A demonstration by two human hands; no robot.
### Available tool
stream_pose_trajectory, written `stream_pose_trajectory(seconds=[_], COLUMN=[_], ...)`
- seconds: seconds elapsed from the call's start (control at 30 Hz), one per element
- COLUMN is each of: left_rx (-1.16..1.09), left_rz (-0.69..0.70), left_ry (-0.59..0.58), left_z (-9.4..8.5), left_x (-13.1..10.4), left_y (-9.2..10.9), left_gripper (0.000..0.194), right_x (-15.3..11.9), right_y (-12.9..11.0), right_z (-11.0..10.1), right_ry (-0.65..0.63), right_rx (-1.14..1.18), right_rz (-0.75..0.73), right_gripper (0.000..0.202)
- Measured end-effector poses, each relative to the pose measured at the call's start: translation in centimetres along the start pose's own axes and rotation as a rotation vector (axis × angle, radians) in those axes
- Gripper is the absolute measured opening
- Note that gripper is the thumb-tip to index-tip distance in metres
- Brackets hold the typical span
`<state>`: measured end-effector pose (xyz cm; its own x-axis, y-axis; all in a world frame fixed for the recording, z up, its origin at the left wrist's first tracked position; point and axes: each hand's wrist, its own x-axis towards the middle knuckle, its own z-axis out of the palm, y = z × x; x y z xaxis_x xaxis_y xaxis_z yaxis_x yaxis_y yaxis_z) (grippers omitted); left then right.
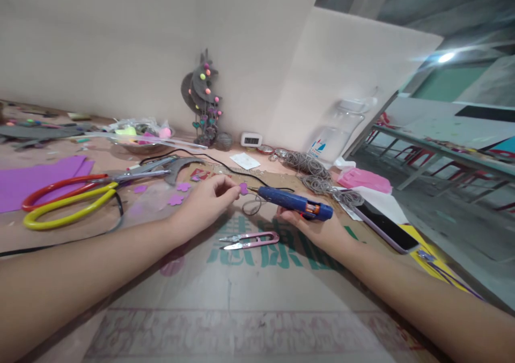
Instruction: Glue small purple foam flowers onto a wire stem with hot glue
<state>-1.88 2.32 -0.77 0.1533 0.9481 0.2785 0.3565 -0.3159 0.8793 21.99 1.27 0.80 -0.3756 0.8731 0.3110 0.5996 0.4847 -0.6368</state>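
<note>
Between the thumb and fingers of my left hand (213, 199) is a small purple felt flower (243, 189). My right hand (309, 228) is wrapped round a blue hot glue gun (289, 200), its nozzle pointing left and close to the flower; whether the tip touches it I cannot tell. A thin loop of grey cord (252, 206) hangs below the flower. Pink thread snips (253, 239) lie on the board in front of my hands. Left of my left hand are loose purple flower cutouts (176, 199) and a grey felt crescent (181, 170).
Scissors with red and yellow handles (68, 199) rest beside purple felt sheets (44, 178) at left. A decorated grey moon ornament (205, 97) leans on the back wall near a small timer (251, 139). Grey cord bundles (308, 164), a clear bottle (336, 130) and a phone (386, 226) stand at right.
</note>
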Motion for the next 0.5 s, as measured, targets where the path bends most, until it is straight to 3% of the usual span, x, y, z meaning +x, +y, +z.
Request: stream_pose_trajectory(seconds=[0.5], left_rx=[-0.017], left_rz=[-0.03], left_ry=[0.004], left_z=[-0.13], left_x=[0.09], left_y=[0.06], left_gripper=[0.022], right_x=[0.24], right_y=[0.43], right_z=[0.06], right_ry=[0.009], right_rx=[-0.034], right_rz=[-0.003], right_gripper=[0.027])
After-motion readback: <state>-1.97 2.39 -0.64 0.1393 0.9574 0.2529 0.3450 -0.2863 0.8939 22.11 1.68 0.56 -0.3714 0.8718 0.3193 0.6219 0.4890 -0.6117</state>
